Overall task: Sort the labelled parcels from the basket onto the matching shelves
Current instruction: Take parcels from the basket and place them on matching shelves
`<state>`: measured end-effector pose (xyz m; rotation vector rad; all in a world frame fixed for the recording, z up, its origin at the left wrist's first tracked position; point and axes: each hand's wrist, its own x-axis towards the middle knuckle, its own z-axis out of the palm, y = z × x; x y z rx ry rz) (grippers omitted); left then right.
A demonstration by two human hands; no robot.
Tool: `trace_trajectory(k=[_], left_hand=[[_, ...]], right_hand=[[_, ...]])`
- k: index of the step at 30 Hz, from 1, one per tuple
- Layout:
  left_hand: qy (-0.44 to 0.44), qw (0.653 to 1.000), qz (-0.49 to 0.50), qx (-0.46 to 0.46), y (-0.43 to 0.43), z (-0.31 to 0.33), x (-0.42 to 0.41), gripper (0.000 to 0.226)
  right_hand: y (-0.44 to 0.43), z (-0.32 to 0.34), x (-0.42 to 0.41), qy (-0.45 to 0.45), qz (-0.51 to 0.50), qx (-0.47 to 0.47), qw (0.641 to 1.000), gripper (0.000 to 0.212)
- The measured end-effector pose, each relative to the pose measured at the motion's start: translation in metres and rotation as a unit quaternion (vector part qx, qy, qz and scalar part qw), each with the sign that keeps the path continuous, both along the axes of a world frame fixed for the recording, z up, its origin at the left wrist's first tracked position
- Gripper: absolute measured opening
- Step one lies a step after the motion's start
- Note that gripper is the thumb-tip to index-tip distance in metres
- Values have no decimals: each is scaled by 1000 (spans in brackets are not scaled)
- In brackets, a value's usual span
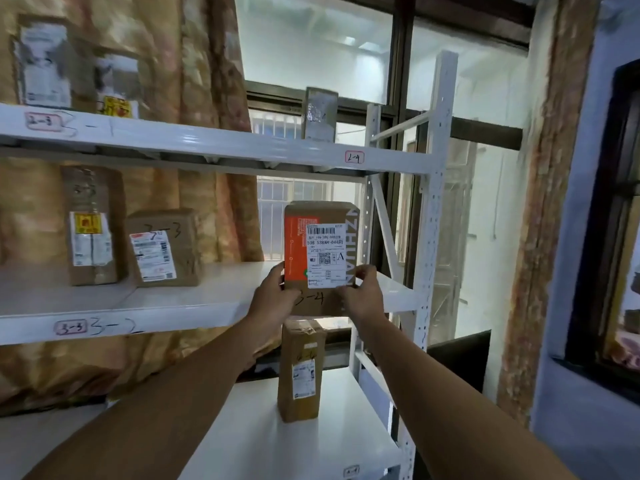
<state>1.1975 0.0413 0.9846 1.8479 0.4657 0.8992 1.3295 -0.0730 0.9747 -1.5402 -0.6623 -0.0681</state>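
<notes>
A person is holding a brown cardboard parcel (320,251) with an orange side panel and a white shipping label upright at the centre of the view, at the right end of the middle white metal shelf (173,306). "3-4" is handwritten on the parcel's front, below the label. The left hand (273,299) is gripping the parcel's lower left corner, its thumb lying on the front face and its other fingers hidden behind the box. The right hand (362,299) is gripping the lower right corner, its thumb and curled fingers pinching the edge beside the label. Whether the parcel's base is resting on the shelf board cannot be told, as the hands are covering it.

At 9 o'clock a tall brown taped box (91,226) and a shorter brown box marked "3-3" (162,247) are standing side by side on the same shelf. A pink-bordered tag reading "3-3" (71,328) is sitting on that shelf's front edge at 8 o'clock. At 6 o'clock a narrow brown carton (301,372) is standing upright on the lower white shelf (259,445). At 12 o'clock a small taped carton (320,114) is standing on the upper white shelf (207,140), above a tag reading "2-4" (354,156). A tan patterned curtain (207,64) and a window (311,46) are showing behind the rack.
</notes>
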Motion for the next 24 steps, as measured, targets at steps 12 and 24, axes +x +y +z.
trace_trajectory(k=[12,24], left_hand=[[18,998,54,12,66,3,133,64],[11,995,96,8,116,-2,176,72]], right_hand=[[89,9,146,13,77,-53,996,41],[144,0,186,11,90,-91,992,51]])
